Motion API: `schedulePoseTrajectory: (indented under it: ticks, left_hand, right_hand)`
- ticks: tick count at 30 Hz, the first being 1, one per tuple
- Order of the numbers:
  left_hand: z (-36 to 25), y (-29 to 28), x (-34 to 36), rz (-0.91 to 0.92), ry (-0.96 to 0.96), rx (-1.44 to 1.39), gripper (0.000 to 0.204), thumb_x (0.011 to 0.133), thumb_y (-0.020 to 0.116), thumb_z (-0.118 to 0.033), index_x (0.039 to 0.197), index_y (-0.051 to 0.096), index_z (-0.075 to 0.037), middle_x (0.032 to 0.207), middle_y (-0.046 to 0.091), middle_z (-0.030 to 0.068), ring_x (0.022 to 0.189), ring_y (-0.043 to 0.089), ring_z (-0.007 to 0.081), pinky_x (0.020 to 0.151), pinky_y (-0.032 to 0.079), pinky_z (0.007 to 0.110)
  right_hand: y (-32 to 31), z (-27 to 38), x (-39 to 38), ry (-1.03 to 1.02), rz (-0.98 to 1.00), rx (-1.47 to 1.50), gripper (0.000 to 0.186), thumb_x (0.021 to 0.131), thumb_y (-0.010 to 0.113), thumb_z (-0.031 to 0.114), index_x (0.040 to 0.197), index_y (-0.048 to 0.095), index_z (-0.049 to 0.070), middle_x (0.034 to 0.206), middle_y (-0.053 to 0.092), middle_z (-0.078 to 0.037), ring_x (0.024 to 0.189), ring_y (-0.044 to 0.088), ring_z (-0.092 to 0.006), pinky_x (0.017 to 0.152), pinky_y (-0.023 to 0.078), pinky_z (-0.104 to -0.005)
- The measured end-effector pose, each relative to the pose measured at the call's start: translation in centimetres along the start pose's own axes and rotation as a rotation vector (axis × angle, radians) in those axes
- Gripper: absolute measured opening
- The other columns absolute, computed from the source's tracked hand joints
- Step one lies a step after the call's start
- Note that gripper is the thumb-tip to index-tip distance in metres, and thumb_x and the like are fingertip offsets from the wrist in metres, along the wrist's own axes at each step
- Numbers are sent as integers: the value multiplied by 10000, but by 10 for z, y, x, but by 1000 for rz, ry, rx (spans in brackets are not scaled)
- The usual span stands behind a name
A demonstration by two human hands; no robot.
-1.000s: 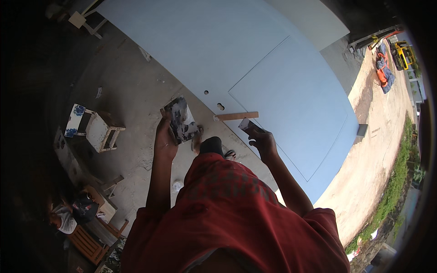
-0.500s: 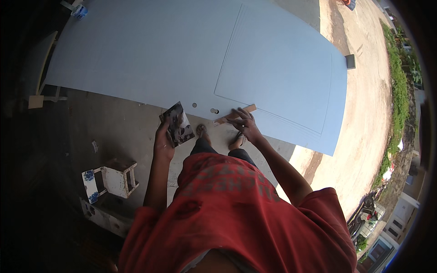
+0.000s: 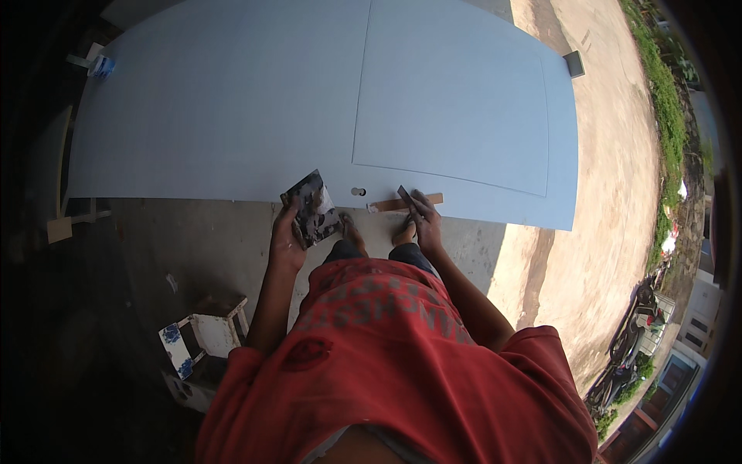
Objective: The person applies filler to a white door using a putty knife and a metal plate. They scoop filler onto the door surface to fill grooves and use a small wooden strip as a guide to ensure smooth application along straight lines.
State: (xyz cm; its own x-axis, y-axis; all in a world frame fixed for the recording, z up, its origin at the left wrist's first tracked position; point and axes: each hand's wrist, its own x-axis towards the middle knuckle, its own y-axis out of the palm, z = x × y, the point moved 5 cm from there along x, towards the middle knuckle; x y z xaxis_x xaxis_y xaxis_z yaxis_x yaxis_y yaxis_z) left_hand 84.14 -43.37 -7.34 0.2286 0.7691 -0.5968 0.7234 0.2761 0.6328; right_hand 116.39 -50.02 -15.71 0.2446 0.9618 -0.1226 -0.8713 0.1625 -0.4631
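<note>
A pale blue-grey door panel [image 3: 232,116] with grooved lines lies flat before me, a lock hole [image 3: 358,192] near its close edge. My left hand [image 3: 287,246] grips a dark flat board [image 3: 312,207] smeared with whitish paste, held tilted at that edge. In my right hand [image 3: 427,223] is a narrow dark flat blade, seemingly a scraper [image 3: 404,196], its end pointing up and left. Under those fingers a brown wooden strip [image 3: 430,199] runs along the door's near edge; I cannot tell whether it is fixed there.
A small blue-and-white tub [image 3: 102,66] sits at the door's far left corner. Beside my left arm on the floor stands a worn white stool [image 3: 212,331]. A grey block [image 3: 573,64] juts from the door's right end. Sunlit ground and a parked motorbike [image 3: 630,332] lie to the right.
My view has shifted, and the door sits lower and further left. My right hand has drawn back from the strip's middle, and the scraper now shows raised. The board now covers the round hole.
</note>
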Motion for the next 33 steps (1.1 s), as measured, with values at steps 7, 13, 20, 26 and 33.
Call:
schedulePoseTrajectory:
  ticks: [7,13,20,26,33]
  left_hand:
    - [-21,22,-6,-57,135,193,305,1004,619,-205,1257,591,-38,1152,673,63,1014,682,160,862,575,340]
    - [-53,54,-22,65,-51,313,255,990,638,-199,1183,619,-34,1069,691,58,920,700,143,765,597,323]
    - [-68,74,-28,175,-158,432,258,974,659,-206,1153,624,-23,1016,699,56,861,698,126,744,593,296]
    - [-60,59,-21,169,-63,353,218,971,663,-180,1133,638,-36,1000,705,49,835,697,121,720,588,287]
    - [-98,22,-16,-19,192,241,233,997,623,-159,1198,602,-43,1065,698,59,899,707,141,765,599,310]
  right_hand:
    - [-17,117,3,116,105,384,375,1030,503,168,1366,618,47,1369,612,-203,1244,588,-294,1022,471,-394]
    - [-25,273,-5,-699,345,-119,384,885,619,109,1258,700,72,1261,668,-104,1017,609,-274,816,535,-357]
    - [-28,308,-5,-915,464,-210,412,741,750,189,1142,750,93,1250,674,-41,831,549,-246,700,492,-351]
    - [-22,322,0,-855,582,-343,322,731,733,174,1038,767,84,1133,718,-37,774,544,-234,645,482,-350]
    - [-36,166,43,88,557,295,223,829,587,145,919,714,-15,930,681,-72,658,497,-161,593,436,-290]
